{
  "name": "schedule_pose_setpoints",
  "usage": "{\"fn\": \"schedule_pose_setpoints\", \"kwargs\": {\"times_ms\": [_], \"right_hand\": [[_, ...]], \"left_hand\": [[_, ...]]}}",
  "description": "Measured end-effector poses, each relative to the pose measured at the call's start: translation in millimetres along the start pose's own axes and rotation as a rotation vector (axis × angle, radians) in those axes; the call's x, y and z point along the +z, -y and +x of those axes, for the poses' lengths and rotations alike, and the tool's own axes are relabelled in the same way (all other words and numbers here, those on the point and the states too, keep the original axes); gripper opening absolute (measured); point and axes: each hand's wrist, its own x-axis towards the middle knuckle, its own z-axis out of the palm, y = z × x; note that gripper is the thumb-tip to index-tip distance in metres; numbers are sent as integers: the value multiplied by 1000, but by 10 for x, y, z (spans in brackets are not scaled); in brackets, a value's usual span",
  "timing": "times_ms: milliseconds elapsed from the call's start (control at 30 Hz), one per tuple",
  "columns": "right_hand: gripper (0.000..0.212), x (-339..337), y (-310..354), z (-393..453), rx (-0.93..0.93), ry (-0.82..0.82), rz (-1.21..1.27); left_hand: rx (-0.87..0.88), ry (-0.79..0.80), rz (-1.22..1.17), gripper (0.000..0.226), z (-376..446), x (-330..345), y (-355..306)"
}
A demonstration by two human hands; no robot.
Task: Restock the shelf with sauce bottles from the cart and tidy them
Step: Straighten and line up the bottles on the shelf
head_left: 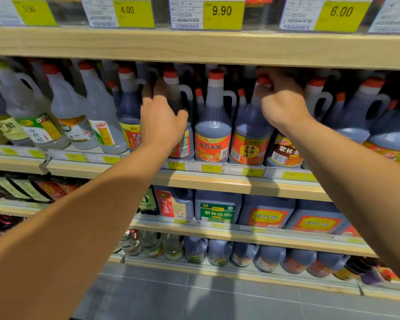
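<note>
Two dark-filled sauce bottles on the shelf point(194, 181), left hand point(162, 121) round one point(183, 135), right hand point(280, 100) gripping another's neck point(252, 135).

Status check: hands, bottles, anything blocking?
Left hand on dark bottle's shoulder. Right hand grips red-capped bottle's neck. Both bottles on shelf. Nothing in the way.

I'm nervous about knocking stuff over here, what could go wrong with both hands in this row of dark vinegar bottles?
The right hand grips only the red-capped neck of a dark plastic bottle, so it could tip forward off the wooden shelf edge. The left hand, wrapped round a tightly packed neighbouring dark handled bottle, may nudge those beside it.
</note>
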Motion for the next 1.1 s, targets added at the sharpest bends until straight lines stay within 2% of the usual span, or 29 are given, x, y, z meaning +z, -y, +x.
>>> {"fn": "schedule_pose_setpoints", "kwargs": {"times_ms": [100, 200, 300, 400, 633, 700, 833, 1033, 1100], "right_hand": [[32, -37, 113, -219, 82, 58, -222], [35, -38, 239, -541, 45, -13, -354], [47, 85, 370, -760, -142, -68, -301], [54, 298, 577, -809, -283, -35, -192], [51, 763, 1367, -723, -405, 92, -10], [47, 878, 1578, -643, -397, 119, -43], [31, 1096, 1930, -438, -316, 120, -316], [35, 1425, 2116, -77, -114, 373, -354], [38, 1512, 2148, 50, -50, 338, -363]], "left_hand": [[-5, 7, 33, 47, -83, -80, 33], [13, 10, 56, 49, -168, -209, 136], [16, 22, 51, 63, -242, -406, 316], [9, 8, 46, 65, -285, -644, 559], [-17, -30, 79, 65, 2, -1059, 1140], [-20, -29, 81, 65, 162, -1108, 1266], [-7, -4, 89, 55, 465, -1080, 1450], [-128, 11, -44, 40, 758, -859, 1593], [-128, 29, -52, 41, 781, -810, 1634]]}}
